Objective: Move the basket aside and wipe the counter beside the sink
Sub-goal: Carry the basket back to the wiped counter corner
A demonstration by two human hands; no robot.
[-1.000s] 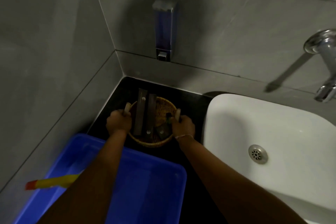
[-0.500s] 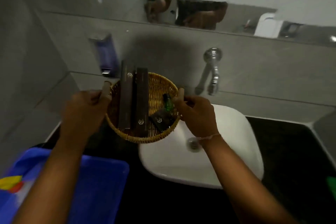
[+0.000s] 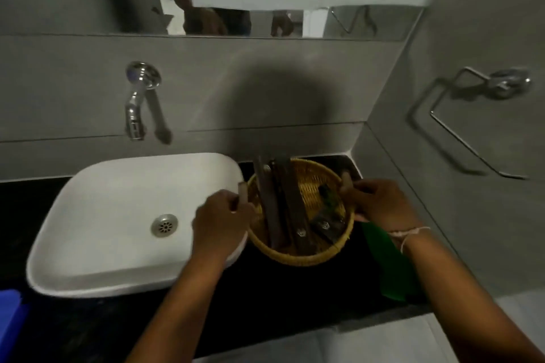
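Observation:
A round yellow wicker basket (image 3: 306, 256) holds two long dark packets and some small dark sachets. It is over the black counter (image 3: 265, 298), just right of the white sink (image 3: 118, 215); I cannot tell whether it rests there. My left hand (image 3: 219, 219) grips the basket's left handle. My right hand (image 3: 380, 200) grips its right handle. A green cloth (image 3: 392, 268) lies on the counter under my right forearm.
A chrome tap (image 3: 137, 103) sticks out of the grey back wall above the sink. A metal towel ring (image 3: 472, 115) hangs on the right wall. A blue tub's corner (image 3: 10, 321) shows at the far left. A mirror strip runs above.
Both hands have carried the basket from the left corner of the counter, over the sink, to the counter on the sink's right. The view has swung right with it.

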